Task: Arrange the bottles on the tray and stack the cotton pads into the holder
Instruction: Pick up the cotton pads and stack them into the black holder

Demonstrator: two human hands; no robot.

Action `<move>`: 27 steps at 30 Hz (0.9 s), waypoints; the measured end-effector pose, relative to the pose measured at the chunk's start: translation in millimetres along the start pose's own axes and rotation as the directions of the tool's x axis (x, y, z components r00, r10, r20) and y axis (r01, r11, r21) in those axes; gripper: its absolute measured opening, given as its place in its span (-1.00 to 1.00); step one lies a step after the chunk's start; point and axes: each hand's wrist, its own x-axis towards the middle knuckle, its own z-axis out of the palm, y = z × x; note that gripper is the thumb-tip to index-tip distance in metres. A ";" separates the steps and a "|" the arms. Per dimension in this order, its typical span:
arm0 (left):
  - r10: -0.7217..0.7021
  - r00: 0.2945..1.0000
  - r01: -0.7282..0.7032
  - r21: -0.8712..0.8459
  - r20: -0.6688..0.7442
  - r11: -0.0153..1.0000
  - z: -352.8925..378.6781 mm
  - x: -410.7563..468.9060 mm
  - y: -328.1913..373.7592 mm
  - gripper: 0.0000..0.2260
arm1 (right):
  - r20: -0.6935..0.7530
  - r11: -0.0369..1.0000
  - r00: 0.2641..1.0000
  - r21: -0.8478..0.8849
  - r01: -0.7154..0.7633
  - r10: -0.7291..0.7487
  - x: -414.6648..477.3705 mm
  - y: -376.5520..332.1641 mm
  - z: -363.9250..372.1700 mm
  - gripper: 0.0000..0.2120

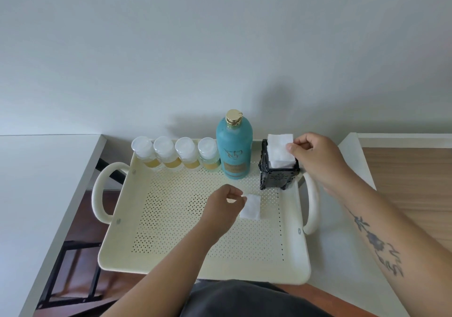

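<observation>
Tray [127,255] | left grip [223,204] touching pad [252,206] | right grip [310,155] pinching holder's pads [278,150]

1. We find four small bottles [175,154] in a row along the tray's [117,255] back edge.
2. Right of them: tall bottle [234,148], then holder [279,170] containing pads [279,150].
3. One loose pad [250,206] lies before the holder.

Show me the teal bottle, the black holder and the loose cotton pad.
teal bottle [234,150], head view, on its body.
black holder [278,178], head view, on its front wall.
loose cotton pad [252,206], head view, on its middle.
</observation>
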 end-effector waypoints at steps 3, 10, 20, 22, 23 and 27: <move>0.118 0.993 -0.115 0.189 -0.008 0.975 8.6 5.1 -8.8 -0.83 | -0.118 0.969 0.979 -0.205 0.139 -0.165 -3.8 2.4 1.9 -0.87; 0.207 0.978 -0.192 0.459 0.018 0.867 16.6 11.4 -15.3 -0.67 | 0.140 0.659 0.799 -0.493 0.568 -0.585 -20.0 3.8 15.7 -0.79; 0.144 0.989 -0.146 0.502 0.042 0.852 24.2 18.0 -15.3 -0.72 | 0.274 0.564 0.820 -0.615 0.552 -0.503 -19.8 12.1 23.7 -0.61; 0.140 0.989 -0.146 0.494 0.049 0.857 25.2 19.5 -14.6 -0.67 | 0.297 0.547 0.819 -0.626 0.555 -0.491 -19.0 12.2 23.7 -0.56; 0.139 0.989 -0.147 0.487 0.053 0.861 25.7 20.4 -14.1 -0.64 | 0.301 0.543 0.819 -0.630 0.556 -0.489 -18.3 12.5 23.6 -0.54; 0.126 0.989 -0.146 0.478 0.073 0.866 27.8 23.1 -11.7 -0.65 | 0.309 0.535 0.818 -0.636 0.557 -0.485 -18.7 13.7 24.3 -0.49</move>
